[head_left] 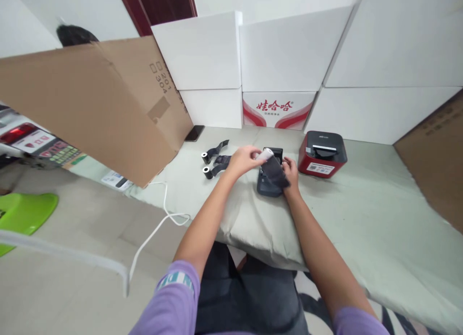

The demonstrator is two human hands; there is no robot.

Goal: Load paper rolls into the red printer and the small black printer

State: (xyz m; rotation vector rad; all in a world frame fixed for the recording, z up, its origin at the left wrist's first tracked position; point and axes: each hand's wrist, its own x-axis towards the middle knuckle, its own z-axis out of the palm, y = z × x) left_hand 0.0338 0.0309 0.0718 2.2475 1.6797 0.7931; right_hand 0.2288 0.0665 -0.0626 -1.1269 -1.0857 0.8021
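Observation:
My left hand (243, 160) is closed in a pinch on a small white paper roll (265, 154) whose dark strip (275, 171) trails down to the right. Under it lies a dark grey printer (269, 185) on the pale green cloth (361, 214). My right hand (290, 173) rests against the printer's right side, fingers curled on the lower end of the dark strip. Two more small rolls with dark tails (214, 161) lie just left of my left hand.
A red and black printer (321, 154) stands right of my hands. White foam boxes (282, 55) wall the back. A big cardboard sheet (90, 103) leans at left, a phone (194, 133) beside it. A white cable (155, 229) hangs off the cloth edge.

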